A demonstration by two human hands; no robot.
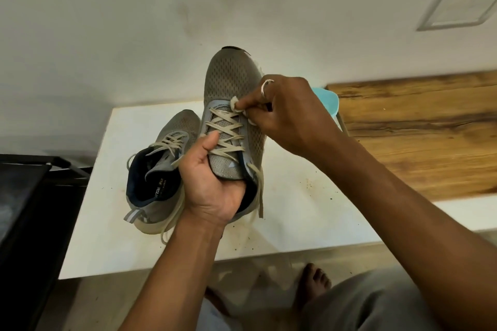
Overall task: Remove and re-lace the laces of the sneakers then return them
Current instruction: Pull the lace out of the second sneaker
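Observation:
A grey mesh sneaker [228, 80] is held up above the white table [295, 209], toe pointing away. My left hand [212, 183] grips it at the collar, thumb on the tongue beside the crossed beige lace [224, 133]. My right hand [282, 113] pinches a loop of that lace at the lowest eyelets, near the toe. The loose lace ends hang down on the shoe's right side. The second grey sneaker [158, 177], laced and with a dark blue lining, lies on the table to the left, partly behind my left hand.
A light blue plastic object [326, 101] sits behind my right hand. A wooden surface [419, 129] lies to the right, a black piece of furniture [29, 209] to the left, a white wall behind. My bare foot [313, 283] stands on the floor below the table edge.

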